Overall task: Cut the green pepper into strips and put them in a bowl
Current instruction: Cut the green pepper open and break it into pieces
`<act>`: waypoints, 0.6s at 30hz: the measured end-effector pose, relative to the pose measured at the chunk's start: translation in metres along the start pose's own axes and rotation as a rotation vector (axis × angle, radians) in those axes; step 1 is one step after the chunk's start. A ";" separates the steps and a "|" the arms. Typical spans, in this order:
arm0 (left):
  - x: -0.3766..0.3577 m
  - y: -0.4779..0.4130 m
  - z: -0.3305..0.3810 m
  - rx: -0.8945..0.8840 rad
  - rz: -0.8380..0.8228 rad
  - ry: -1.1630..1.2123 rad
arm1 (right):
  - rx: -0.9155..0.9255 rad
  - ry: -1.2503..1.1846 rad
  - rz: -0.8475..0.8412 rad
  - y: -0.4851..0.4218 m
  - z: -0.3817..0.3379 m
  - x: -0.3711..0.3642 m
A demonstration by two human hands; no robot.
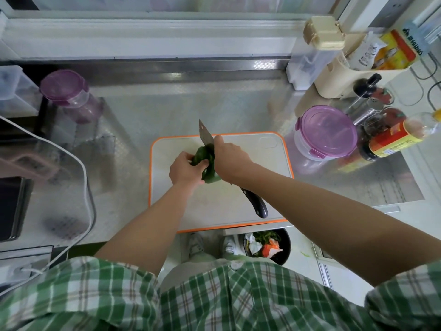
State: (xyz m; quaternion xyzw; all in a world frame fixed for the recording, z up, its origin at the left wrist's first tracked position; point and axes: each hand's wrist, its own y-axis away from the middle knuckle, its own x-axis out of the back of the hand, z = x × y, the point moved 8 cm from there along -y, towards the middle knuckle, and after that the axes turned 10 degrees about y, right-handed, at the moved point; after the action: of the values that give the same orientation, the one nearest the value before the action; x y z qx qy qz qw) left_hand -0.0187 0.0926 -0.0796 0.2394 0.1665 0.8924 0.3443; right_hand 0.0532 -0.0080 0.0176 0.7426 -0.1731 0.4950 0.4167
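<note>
The green pepper (201, 157) is held over the middle of a white cutting board with an orange rim (274, 149). My left hand (183, 168) grips its left side with curled fingers. My right hand (230, 160) grips its right side, and a lower part of the pepper (211, 176) shows between my wrists. A cleaver lies on the board under my right hand: its blade (204, 134) sticks out beyond the fingers and its black handle (259, 205) shows below my right forearm. Neither hand holds the handle. I see no bowl.
A purple-lidded round container (325, 132) stands right of the board, with sauce bottles (396, 139) and shakers behind it. A purple-lidded jar (69, 94) stands at the back left. A black bin with scraps (267, 244) sits on the floor below the counter edge.
</note>
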 end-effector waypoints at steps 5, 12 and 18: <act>0.000 0.000 0.004 -0.018 -0.023 -0.045 | -0.017 0.037 -0.055 0.008 0.005 -0.001; 0.000 -0.005 0.003 0.002 -0.022 -0.059 | -0.034 0.026 -0.071 -0.012 -0.004 -0.004; -0.002 -0.005 0.006 -0.018 -0.036 -0.091 | -0.038 0.033 -0.095 -0.004 0.006 -0.007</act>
State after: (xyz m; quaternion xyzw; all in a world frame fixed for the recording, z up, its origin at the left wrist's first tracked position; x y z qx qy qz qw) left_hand -0.0110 0.0955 -0.0774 0.2739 0.1470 0.8756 0.3696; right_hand 0.0561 -0.0113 0.0089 0.7336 -0.1401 0.4833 0.4567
